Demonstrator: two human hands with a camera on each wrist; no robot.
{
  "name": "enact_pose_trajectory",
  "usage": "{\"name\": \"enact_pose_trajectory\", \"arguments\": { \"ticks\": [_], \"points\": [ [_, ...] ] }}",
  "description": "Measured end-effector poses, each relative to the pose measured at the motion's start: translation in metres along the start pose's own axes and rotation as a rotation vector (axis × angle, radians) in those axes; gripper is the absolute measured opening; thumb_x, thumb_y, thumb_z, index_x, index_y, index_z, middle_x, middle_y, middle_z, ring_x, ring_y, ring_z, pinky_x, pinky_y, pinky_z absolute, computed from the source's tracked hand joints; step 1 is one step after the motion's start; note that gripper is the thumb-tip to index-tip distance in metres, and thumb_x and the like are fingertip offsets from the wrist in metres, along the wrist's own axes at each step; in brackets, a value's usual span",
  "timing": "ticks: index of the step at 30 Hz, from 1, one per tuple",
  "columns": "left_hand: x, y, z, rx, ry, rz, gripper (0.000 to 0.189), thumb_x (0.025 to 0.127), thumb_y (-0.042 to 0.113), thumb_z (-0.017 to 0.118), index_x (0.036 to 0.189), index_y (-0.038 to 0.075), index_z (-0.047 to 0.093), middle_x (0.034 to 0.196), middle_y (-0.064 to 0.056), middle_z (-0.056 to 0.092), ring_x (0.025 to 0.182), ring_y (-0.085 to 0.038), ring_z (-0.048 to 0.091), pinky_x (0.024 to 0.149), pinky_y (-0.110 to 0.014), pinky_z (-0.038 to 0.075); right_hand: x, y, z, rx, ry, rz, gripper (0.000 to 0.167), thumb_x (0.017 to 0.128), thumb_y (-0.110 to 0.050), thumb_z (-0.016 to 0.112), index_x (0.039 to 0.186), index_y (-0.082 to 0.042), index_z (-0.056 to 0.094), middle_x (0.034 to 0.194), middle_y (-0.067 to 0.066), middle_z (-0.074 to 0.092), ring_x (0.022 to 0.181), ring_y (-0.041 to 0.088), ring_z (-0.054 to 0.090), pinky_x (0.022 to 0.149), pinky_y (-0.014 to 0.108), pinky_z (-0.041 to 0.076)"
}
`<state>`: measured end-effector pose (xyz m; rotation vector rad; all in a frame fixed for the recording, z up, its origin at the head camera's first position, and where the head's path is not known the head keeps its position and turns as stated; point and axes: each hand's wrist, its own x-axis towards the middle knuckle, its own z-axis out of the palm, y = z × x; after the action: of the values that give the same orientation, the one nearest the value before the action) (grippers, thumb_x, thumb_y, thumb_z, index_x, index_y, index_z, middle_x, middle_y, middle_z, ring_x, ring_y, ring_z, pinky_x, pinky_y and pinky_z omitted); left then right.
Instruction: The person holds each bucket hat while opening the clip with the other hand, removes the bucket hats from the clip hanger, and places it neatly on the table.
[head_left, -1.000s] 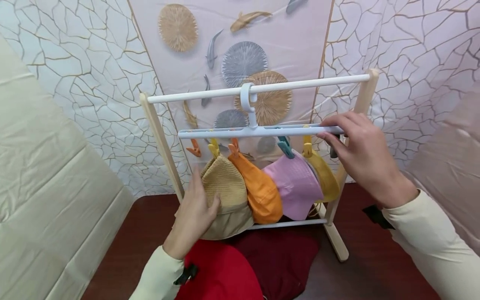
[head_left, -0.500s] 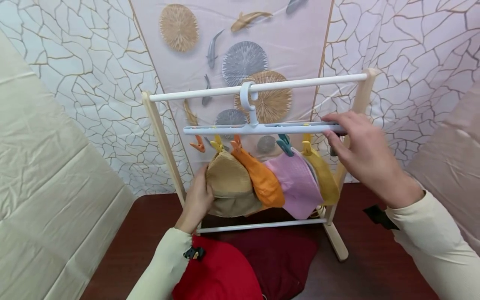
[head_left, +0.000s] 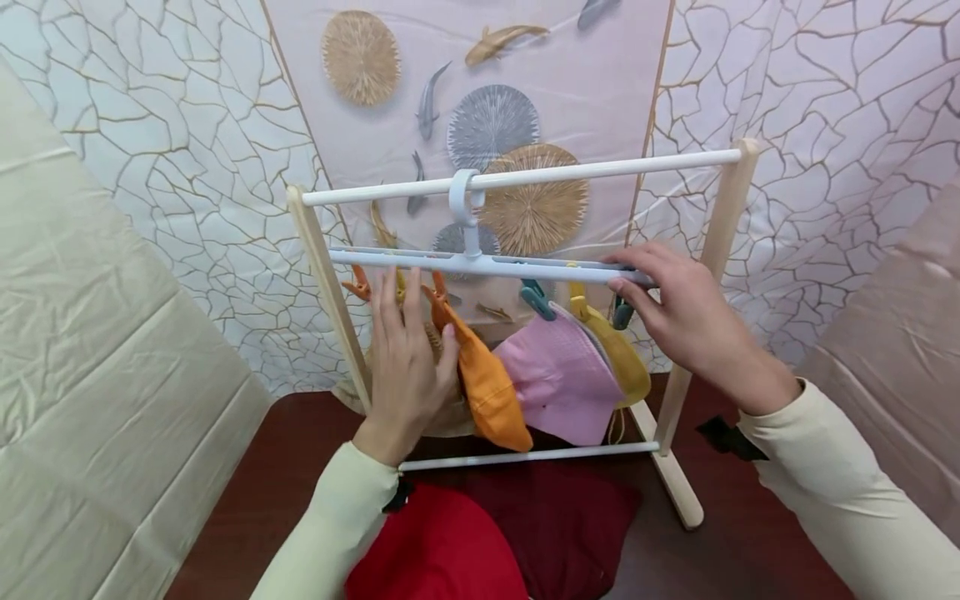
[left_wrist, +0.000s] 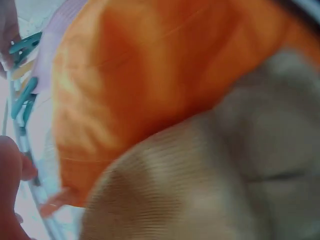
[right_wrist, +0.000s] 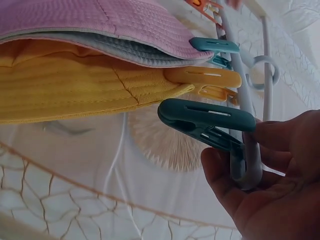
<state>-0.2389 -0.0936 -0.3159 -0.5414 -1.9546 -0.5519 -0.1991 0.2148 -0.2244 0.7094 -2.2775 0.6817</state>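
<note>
A pale blue clip hanger point(head_left: 517, 269) hooks over the white rod, and my right hand point(head_left: 686, 321) grips its right end. Clothespins on it hold a pink hat point(head_left: 558, 375), a yellow hat point(head_left: 624, 362), an orange hat point(head_left: 487, 387) and a beige hat point(left_wrist: 150, 190). The left hand point(head_left: 405, 367), fingers straight and pointing up, lies over the beige hat in the head view and hides most of it. An orange clip point(head_left: 358, 285) at the hanger's left end bears nothing. Beside my right fingers, a dark teal clip point(right_wrist: 205, 117) hangs without a hat.
A wooden rack with a white top rod point(head_left: 600, 169) and a lower white bar point(head_left: 525, 458) stands on the dark brown table point(head_left: 750, 517). In front of it lie a red hat point(head_left: 438, 550) and a dark maroon cloth item point(head_left: 562, 517). Patterned cloth point(head_left: 187, 167) hangs behind.
The hanger has slid left along the rod with its hats, the right hand moving with it. My left hand first held the beige hat's edge, then let go and straightened its fingers.
</note>
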Motion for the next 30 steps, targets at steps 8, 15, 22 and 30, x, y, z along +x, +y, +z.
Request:
{"name": "enact_pose_trajectory", "arguments": {
  "ticks": [8, 15, 22, 30],
  "points": [
    [0.066, 0.0, -0.017, 0.07, -0.196, 0.032, 0.051, 0.107, 0.031, 0.054, 0.145, -0.004, 0.055, 0.152, -0.024, 0.052, 0.146, -0.043, 0.043, 0.127, -0.062, 0.017, 0.008, -0.005, 0.015, 0.073, 0.0, 0.013, 0.025, 0.102, -0.007, 0.069, 0.126, -0.006, 0.074, 0.108, 0.01, 0.074, 0.085, 0.019, 0.061, 0.073, 0.031, 0.045],
    [0.069, -0.013, -0.027, 0.063, -0.253, -0.021, 0.034, 0.112, 0.019, 0.047, 0.129, -0.006, 0.063, 0.135, -0.024, 0.063, 0.137, -0.04, 0.052, 0.124, -0.056, 0.029, 0.015, -0.011, 0.033, 0.192, 0.01, 0.086, 0.027, 0.1, -0.012, 0.074, 0.127, -0.008, 0.074, 0.103, 0.008, 0.075, 0.074, 0.018, 0.06, 0.064, 0.022, 0.045],
    [0.068, -0.02, -0.035, 0.1, -0.201, -0.092, 0.028, 0.112, 0.012, 0.043, 0.124, -0.003, 0.064, 0.127, -0.024, 0.065, 0.127, -0.042, 0.058, 0.124, -0.057, 0.03, -0.008, -0.003, 0.063, 0.403, 0.05, 0.178, 0.072, 0.105, -0.061, 0.05, 0.15, -0.004, 0.05, 0.12, 0.019, 0.066, 0.102, 0.032, 0.066, 0.09, 0.04, 0.053],
    [0.071, -0.021, -0.041, 0.226, -0.218, -0.12, 0.022, 0.109, 0.001, 0.045, 0.121, -0.01, 0.059, 0.115, -0.03, 0.065, 0.116, -0.049, 0.06, 0.122, -0.056, 0.035, -0.039, 0.006, 0.107, 0.36, -0.134, 0.239, 0.047, 0.11, -0.033, 0.06, 0.143, -0.001, 0.059, 0.121, 0.019, 0.071, 0.102, 0.033, 0.071, 0.086, 0.048, 0.06]
  ]
}}
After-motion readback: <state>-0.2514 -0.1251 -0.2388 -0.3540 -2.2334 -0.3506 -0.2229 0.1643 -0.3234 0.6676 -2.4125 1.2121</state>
